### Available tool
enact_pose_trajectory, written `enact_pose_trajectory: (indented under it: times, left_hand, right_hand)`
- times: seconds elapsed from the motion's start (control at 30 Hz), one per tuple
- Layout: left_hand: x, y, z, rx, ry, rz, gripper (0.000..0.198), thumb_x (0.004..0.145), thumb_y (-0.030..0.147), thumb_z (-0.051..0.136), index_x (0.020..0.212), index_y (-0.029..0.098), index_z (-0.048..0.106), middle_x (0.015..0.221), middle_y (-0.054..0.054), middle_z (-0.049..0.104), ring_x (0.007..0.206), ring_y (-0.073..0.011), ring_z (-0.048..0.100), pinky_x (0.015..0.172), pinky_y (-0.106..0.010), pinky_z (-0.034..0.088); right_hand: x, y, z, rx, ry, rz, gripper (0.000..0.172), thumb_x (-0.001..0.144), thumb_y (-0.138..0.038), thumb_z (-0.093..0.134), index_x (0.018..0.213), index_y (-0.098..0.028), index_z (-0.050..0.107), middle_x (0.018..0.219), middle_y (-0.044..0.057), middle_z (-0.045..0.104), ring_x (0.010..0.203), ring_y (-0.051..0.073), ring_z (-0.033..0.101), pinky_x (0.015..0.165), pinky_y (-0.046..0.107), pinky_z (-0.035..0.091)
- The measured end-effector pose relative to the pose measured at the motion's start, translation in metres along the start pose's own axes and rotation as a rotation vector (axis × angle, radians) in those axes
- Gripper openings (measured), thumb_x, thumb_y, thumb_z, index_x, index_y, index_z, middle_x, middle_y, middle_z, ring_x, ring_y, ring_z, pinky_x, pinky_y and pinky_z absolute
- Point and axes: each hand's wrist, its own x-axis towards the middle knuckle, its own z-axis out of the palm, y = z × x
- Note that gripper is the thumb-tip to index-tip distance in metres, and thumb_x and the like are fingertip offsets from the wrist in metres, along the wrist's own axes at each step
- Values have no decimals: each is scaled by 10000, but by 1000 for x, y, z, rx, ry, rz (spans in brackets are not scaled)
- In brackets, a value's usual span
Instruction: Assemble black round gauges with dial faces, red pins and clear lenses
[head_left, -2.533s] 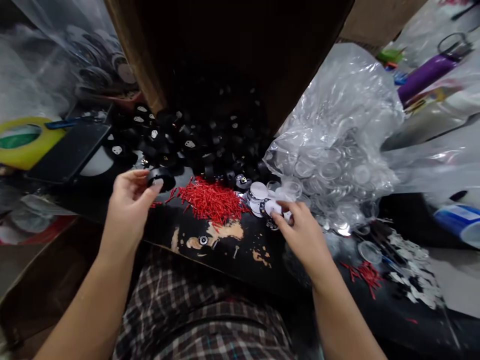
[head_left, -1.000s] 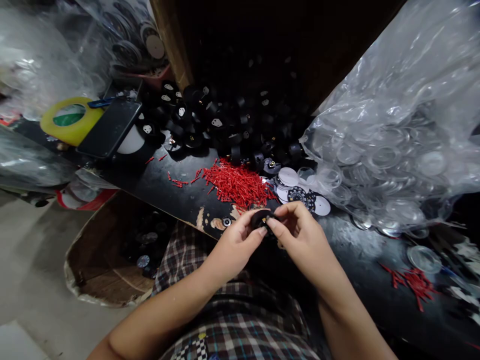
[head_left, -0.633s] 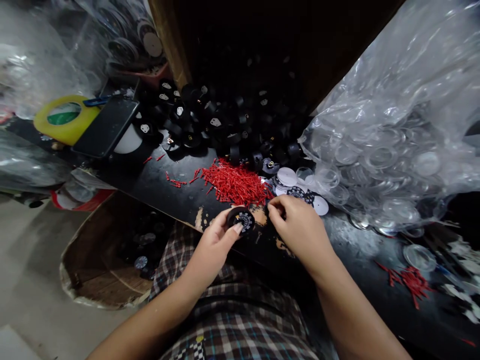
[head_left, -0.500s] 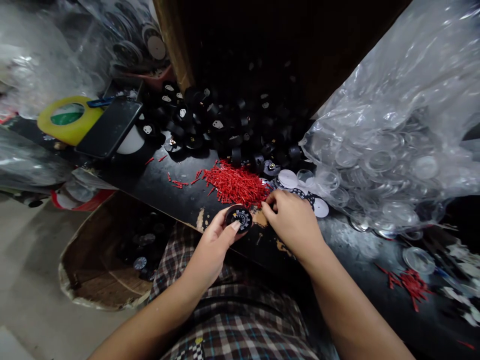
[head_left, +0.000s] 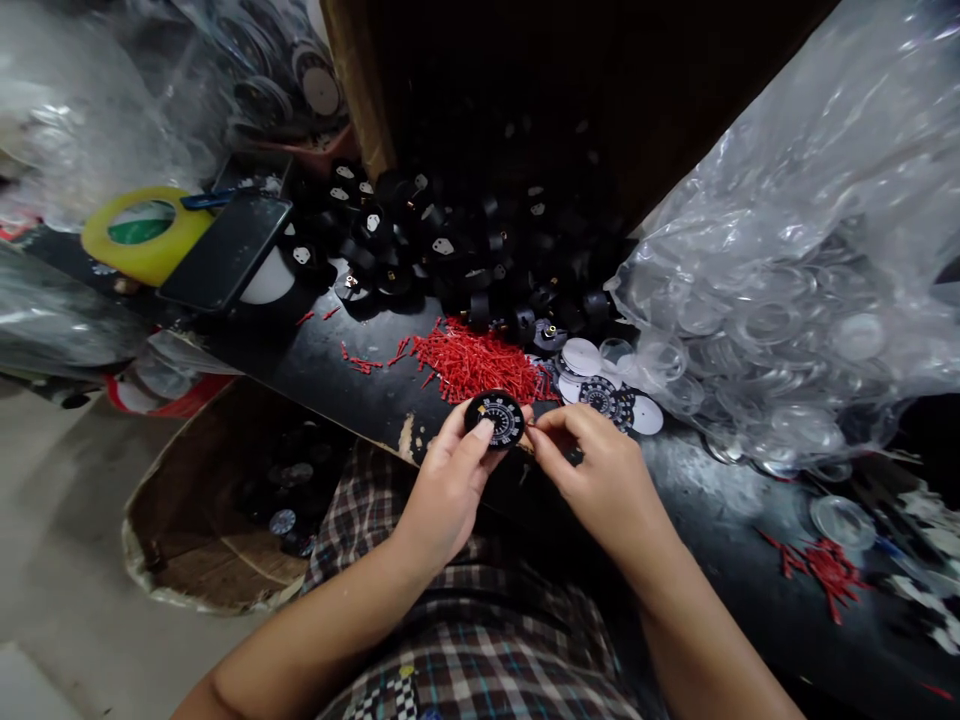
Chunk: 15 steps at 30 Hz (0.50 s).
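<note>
My left hand [head_left: 448, 482] is closed around a round black gauge [head_left: 507, 422] with white markings on its dial, the thumb lying over the face. Close to the gauge's right edge, my right hand [head_left: 596, 462] pinches thumb and forefinger together; what sits between the fingertips is too small to make out. Just beyond both hands lies a heap of small red pointers [head_left: 480, 362] on the black worktop [head_left: 300, 365]. Printed dial discs [head_left: 600, 396], some white side up, are spread to the right of the heap.
Many black gauge housings [head_left: 442, 245] crowd the back. A bag of clear round covers [head_left: 757, 320] fills the right. Another red cluster [head_left: 829, 575] lies far right. At left are a phone [head_left: 225, 255] and a yellow tape roll [head_left: 154, 262]; below, an open box [head_left: 202, 540].
My right hand has drawn back from the edge of the red heap to the gauge's side, fingertips pinched. My left hand has shifted the gauge slightly right and up.
</note>
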Motion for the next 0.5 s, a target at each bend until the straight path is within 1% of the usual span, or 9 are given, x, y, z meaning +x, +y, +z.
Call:
enact_pose_trajectory:
  times: [0.07,0.13,0.2,0.27,0.33,0.4,0.5]
  left_hand:
    - [-1,2,1,-37,-16,-3,182,894,252,543,1044,188,625,1024,-59,738,1105,-212,630,1036,-397,407]
    - [0,3,1,-43,7,3,259,895,257,540,1148,216,576,1054,-57,734,1077,-203,647,1036,-406,406]
    - [3,1,1,-3,37,9,347,882,251,556,1228,253,524,1074,-41,726,1045,-197,658,1022,-412,417]
    - [6,-3,1,73,37,1,351,858,230,585,1205,262,544,1096,-23,708,1062,-198,639,1011,-398,426]
    - [8,-9,1,154,2,-8,296,846,217,597,1140,256,586,1129,-8,682,1115,-199,596,1019,-373,416]
    - [8,-13,1,222,-32,13,267,850,219,592,1115,260,598,1166,4,654,1149,-192,561,1038,-352,392]
    - [5,-13,2,311,-59,46,274,866,236,578,1139,257,581,1190,-1,633,1159,-186,544,1041,-331,381]
  right_hand:
    - [-3,-1,-3,52,34,5,107,877,-245,558,793,-189,593,750,9,619,730,171,567,688,303,390]
    - [-5,-5,-6,120,82,7,119,884,-245,559,780,-195,590,743,-4,609,696,149,554,679,288,396]
    - [-6,-9,-9,187,89,-14,121,900,-246,545,798,-202,594,756,-11,608,693,137,552,680,275,402]
    - [-7,-14,-11,205,56,-44,116,914,-235,526,828,-207,599,783,-10,615,733,141,564,697,275,401]
    - [-7,-16,-11,176,25,-47,111,916,-225,520,838,-205,597,796,-5,620,761,151,568,705,285,391]
    - [-7,-16,-10,149,12,-30,118,914,-226,517,825,-201,591,785,-2,612,752,156,560,691,293,378]
    - [-6,-15,-12,142,-13,0,136,913,-236,512,804,-200,584,756,-4,594,715,155,540,667,296,361]
